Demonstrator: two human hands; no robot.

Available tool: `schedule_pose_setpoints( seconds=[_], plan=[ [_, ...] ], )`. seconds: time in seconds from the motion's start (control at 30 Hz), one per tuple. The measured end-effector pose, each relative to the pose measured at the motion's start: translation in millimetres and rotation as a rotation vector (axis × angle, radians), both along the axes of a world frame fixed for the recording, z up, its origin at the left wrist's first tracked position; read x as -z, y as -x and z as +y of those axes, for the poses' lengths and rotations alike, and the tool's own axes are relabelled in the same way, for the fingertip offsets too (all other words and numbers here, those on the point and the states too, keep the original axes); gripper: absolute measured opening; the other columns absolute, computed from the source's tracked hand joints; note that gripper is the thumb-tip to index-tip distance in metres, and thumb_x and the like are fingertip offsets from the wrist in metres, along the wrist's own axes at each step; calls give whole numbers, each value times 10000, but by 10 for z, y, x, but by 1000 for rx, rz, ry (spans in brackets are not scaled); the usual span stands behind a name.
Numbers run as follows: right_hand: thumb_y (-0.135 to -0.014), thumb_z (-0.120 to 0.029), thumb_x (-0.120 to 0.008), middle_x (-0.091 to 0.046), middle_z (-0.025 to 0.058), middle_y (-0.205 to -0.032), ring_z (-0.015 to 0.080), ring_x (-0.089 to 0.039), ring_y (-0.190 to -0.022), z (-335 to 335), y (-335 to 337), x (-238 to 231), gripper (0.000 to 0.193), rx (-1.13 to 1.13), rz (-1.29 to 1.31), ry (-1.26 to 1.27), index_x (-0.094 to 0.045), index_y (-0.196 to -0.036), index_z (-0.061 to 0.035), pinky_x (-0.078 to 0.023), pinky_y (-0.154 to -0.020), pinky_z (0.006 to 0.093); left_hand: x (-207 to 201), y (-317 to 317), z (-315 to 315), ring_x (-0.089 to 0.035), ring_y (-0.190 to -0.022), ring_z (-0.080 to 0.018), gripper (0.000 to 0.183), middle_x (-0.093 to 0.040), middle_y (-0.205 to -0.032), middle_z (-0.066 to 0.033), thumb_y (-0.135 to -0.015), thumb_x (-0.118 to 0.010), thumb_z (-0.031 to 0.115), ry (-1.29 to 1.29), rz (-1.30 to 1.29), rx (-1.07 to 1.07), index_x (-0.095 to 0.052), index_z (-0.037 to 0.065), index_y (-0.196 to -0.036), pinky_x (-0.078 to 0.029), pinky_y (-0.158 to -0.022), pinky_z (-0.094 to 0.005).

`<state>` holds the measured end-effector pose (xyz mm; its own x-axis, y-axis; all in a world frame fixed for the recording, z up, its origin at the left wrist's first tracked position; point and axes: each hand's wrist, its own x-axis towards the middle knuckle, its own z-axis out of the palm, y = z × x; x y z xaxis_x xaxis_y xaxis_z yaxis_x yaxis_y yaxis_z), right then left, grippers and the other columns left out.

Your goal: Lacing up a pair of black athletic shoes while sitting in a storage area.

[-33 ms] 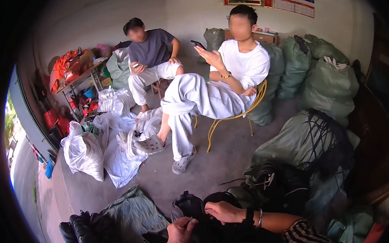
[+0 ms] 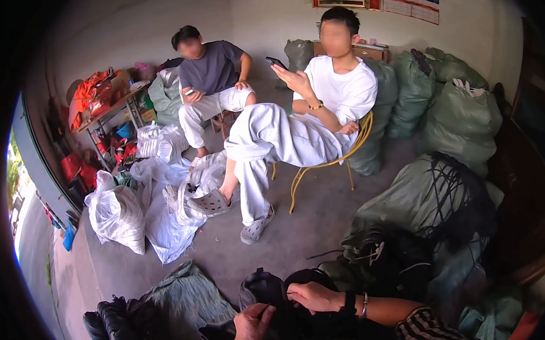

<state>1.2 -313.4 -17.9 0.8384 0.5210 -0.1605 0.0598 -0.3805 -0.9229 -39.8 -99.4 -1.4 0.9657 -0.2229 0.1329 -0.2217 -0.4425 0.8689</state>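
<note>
At the lower middle, a dark grey shoe (image 2: 262, 287) stands with its collar up in front of me. My left hand (image 2: 253, 326) is closed beside it, thumb pressed against the curled fingers. My right hand (image 2: 317, 297) pinches with thumb and fingertips just to the right of the shoe's opening. What either hand grips is too small and dark to make out. A dark strap and a metal bangle ring my right wrist. To the left, black shoes (image 2: 124, 328) lie bunched together beside a grey-green woven sack (image 2: 190, 295).
More black shoes (image 2: 379, 256) heap at right against a green sack (image 2: 401, 201) with black laces over it. Two people sit ahead with phones, one on a yellow chair (image 2: 327, 163). White bags (image 2: 113, 213) lie left; full green sacks (image 2: 462, 125) line the back.
</note>
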Motion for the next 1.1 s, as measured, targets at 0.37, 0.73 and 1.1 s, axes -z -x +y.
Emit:
schedule_pose_setpoints(
  seconds=[0.37, 0.73, 1.1],
  plan=[
    [-977, -173, -440, -647, 101, -877, 95, -548, -452, -59, -141, 104, 229, 10, 263, -160, -549, -1027, 22, -432, -393, 212, -8, -92, 24, -647, -697, -232, 196, -644, -772, -56, -752, -719, 229, -437, -127, 122, -638, 121, -894, -509, -600, -343],
    [-975, -191, -459, -643, 106, -839, 84, -524, -419, -111, -232, 215, 231, -27, 400, -211, -553, -1009, 18, -390, -350, 203, -29, -44, 93, -600, -714, -248, 182, -543, -756, -29, -688, -746, 232, -558, -351, 91, -625, 137, -785, -500, -573, -371],
    [-922, -231, -542, -633, 63, -702, 63, -484, -373, -111, -205, 57, 202, -33, 464, -237, -578, -953, -35, -339, -351, 180, 153, -60, 240, -601, -635, -313, 238, -562, -655, -65, -854, -628, 298, -411, -125, -204, -580, 82, -766, -476, -563, -394]
  ],
)
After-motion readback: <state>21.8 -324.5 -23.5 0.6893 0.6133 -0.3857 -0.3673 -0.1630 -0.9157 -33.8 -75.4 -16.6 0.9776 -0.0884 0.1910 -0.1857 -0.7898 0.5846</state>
